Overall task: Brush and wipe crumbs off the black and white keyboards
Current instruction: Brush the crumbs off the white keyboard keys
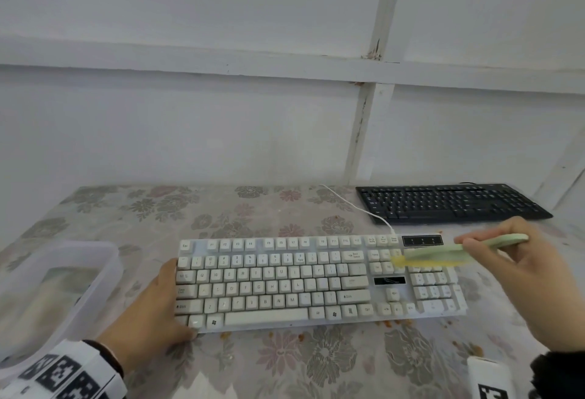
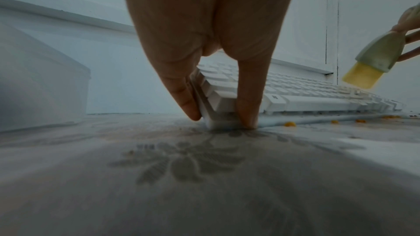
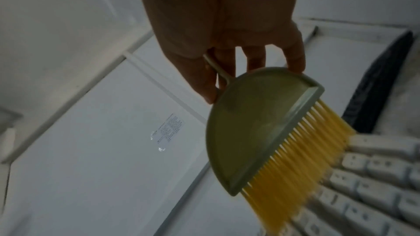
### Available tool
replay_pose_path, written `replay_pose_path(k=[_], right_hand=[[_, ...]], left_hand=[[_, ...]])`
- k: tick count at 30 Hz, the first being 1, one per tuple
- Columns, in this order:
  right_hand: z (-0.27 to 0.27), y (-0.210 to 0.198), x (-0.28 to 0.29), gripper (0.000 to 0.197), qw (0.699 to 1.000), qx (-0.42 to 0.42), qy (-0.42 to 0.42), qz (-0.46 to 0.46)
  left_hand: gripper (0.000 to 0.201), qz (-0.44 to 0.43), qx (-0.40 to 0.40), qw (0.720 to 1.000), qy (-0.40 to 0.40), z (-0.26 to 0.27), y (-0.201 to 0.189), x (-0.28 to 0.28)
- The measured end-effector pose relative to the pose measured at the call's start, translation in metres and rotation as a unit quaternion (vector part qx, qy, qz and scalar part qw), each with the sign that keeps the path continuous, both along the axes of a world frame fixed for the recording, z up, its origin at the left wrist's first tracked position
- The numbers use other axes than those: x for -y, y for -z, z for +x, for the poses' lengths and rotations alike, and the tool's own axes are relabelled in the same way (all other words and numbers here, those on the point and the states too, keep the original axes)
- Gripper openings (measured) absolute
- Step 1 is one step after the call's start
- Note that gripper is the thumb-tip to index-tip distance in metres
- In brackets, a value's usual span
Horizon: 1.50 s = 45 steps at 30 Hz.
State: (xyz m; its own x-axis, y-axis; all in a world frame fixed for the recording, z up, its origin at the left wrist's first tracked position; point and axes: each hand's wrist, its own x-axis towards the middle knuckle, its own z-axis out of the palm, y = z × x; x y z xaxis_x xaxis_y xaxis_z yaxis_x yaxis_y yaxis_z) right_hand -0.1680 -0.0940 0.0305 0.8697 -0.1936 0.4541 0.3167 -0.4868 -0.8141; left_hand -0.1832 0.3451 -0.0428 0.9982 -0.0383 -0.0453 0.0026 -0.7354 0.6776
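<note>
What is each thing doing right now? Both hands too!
White keyboard: flat on the table, being brushed.
Brush: yellow bristles on the right-side keys.
Right hand: gripping the brush.
Left hand: steadying the white keyboard's left end.
Black keyboard: untouched, farther back.
Crumbs: scattered on the tablecloth.
Plastic tub: at the left, untouched.
</note>
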Motion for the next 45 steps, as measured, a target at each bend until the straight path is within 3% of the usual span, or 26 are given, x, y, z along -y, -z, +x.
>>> replay_pose_path(k=[5,11,14,15,17,21,26,30,37,41,45], right_hand=[[0.007,0.011,0.023,0.017,0.991,0.003,0.117,-0.064],[-0.001,0.008,0.019,0.011,0.988,0.006,0.144,-0.056],[-0.009,0.003,0.01,0.052,0.982,0.006,0.176,-0.075],[-0.013,-0.003,0.0,0.05,0.98,0.014,0.178,-0.085],[-0.019,-0.016,-0.027,0.025,0.983,0.023,0.159,-0.087],[-0.033,-0.025,-0.103,0.014,0.998,0.001,0.023,-0.053],[-0.042,-0.008,-0.2,0.012,0.993,-0.045,-0.107,-0.039],[-0.049,-0.004,-0.252,0.016,0.983,-0.021,-0.165,-0.08],[-0.052,0.009,-0.279,0.009,0.976,-0.036,-0.177,-0.123],[-0.046,0.015,-0.266,0.013,0.977,-0.046,-0.13,-0.161],[-0.049,0.01,-0.265,0.011,0.979,0.013,-0.069,-0.189]], left_hand=[[0.086,0.012,-0.001,1.0,-0.003,-0.001,-0.002,0.002],[0.085,0.021,-0.004,1.0,-0.006,0.0,-0.002,0.002],[0.084,0.022,-0.003,1.0,-0.006,-0.001,-0.003,0.003],[0.083,0.024,-0.002,1.0,-0.008,-0.001,-0.005,0.004],[0.083,0.029,0.001,1.0,-0.008,-0.002,-0.007,0.006],[0.086,0.03,-0.004,1.0,-0.007,-0.002,-0.007,0.006],[0.087,0.015,-0.008,1.0,-0.007,-0.003,-0.007,0.005],[0.087,0.017,0.003,1.0,-0.011,-0.002,-0.007,0.006],[0.08,-0.001,0.03,1.0,0.008,0.001,-0.001,0.001],[0.082,0.005,0.017,1.0,-0.008,0.0,-0.002,0.003],[0.087,0.018,0.015,1.0,-0.012,0.001,-0.001,0.002]])
